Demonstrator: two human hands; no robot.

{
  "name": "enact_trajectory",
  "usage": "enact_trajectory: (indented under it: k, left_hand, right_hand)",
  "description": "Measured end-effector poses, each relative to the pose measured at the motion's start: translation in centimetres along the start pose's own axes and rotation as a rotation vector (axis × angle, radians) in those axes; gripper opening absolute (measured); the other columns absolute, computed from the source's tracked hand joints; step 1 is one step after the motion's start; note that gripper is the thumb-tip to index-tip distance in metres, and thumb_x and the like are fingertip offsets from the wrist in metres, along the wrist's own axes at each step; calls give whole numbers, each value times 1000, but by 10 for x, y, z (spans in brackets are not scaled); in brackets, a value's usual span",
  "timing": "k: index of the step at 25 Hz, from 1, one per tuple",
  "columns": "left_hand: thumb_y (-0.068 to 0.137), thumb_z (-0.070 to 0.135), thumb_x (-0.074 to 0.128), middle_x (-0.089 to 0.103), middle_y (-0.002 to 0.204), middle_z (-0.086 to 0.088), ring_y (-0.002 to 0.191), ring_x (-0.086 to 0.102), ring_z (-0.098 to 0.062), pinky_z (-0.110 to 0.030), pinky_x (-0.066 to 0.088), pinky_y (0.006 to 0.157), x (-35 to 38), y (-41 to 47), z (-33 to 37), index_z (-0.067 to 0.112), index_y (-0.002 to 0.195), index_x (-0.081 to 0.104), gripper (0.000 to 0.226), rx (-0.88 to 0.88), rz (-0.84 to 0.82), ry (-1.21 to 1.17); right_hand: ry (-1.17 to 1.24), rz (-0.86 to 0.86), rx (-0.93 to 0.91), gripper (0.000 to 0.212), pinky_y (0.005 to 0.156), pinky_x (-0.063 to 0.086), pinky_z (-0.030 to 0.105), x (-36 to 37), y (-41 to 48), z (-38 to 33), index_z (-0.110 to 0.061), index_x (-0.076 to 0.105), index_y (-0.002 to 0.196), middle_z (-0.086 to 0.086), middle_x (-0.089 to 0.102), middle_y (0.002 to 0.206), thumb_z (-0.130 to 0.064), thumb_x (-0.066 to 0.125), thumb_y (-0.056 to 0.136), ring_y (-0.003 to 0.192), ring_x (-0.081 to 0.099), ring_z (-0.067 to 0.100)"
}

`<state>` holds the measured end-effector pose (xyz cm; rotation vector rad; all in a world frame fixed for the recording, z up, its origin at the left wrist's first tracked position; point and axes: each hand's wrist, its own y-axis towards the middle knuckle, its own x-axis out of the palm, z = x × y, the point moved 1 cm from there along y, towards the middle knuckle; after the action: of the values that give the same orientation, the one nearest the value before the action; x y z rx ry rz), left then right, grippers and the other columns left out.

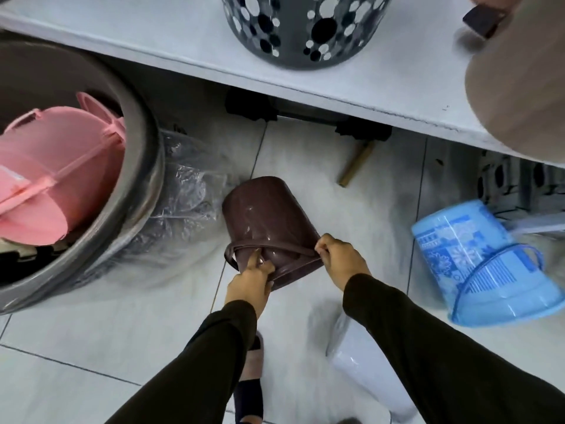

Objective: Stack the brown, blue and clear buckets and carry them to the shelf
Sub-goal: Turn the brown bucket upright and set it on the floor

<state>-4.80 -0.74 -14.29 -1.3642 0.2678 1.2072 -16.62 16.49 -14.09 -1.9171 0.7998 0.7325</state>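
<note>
The brown bucket (263, 218) lies tilted on the white floor tiles, base pointing away from me and rim toward me. My left hand (252, 281) grips its rim at the near left, fingers hooked inside. My right hand (342, 260) pinches the thin brown handle at the rim's right side. The blue patterned bucket (486, 264) lies on its side at the right, apart from both hands. The clear bucket (363, 371) lies on the floor under my right forearm, partly hidden by the sleeve.
A white shelf (382, 84) runs across the top with a grey spotted basket (302, 29) on it. A big grey tub (134, 166) holding pink buckets (52, 185) stands left, wrapped in clear plastic. A beige container (519, 87) sits top right. My slippered foot (250, 381) is below.
</note>
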Motion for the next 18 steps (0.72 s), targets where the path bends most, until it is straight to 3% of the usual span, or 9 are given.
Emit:
enact_trajectory:
  k: [2,4,6,9,11,14,18]
  left_hand:
    - [95,28,49,46,151,-4,104,66,-39,-40,53,85,-24,5,0,28,128,51,33,56,65,-19]
    - [95,32,50,69,117,-8,97,68,-37,-40,52,83,-52,15,-7,25,126,51,32,34,186,-92]
    - [95,33,53,73,98,-10,90,69,-36,-41,55,83,-72,27,-17,19,122,51,30,-57,239,-286]
    - [100,22,51,69,112,-15,85,70,-34,-41,58,77,-77,42,-22,15,113,47,16,-293,123,-933]
    - [101,16,48,61,113,-14,89,69,-38,-40,56,71,-66,48,-21,13,114,41,15,-434,54,-1260]
    - [103,15,44,56,116,-20,100,65,-43,-50,54,78,-42,51,-26,10,131,37,30,-534,5,-1386]
    - [103,14,43,58,114,-20,108,63,-42,-54,52,88,-38,55,-34,11,140,33,38,-597,-37,-1390]
  right_hand:
    - [68,63,-35,18,85,55,41,-13,5,-8,-22,52,112,5,68,111,-30,44,99,99,66,28]
    - [146,163,5,34,99,50,44,-25,10,-13,-24,44,131,5,58,131,-32,45,98,117,58,27]
    - [204,185,149,53,107,44,46,-33,14,-9,-23,30,145,8,46,144,-30,50,96,129,50,29]
    - [395,88,377,69,108,43,47,-24,11,2,-17,21,150,14,43,145,-17,59,92,128,50,36]
    - [606,131,417,70,106,45,49,-14,10,1,-19,24,149,14,50,141,-7,60,90,125,54,37]
    - [700,223,382,72,101,50,51,2,9,-5,-26,34,146,9,53,139,1,64,86,123,56,34]
    - [642,260,295,78,107,41,40,16,7,-7,-33,27,151,4,50,141,-2,62,88,127,53,27]
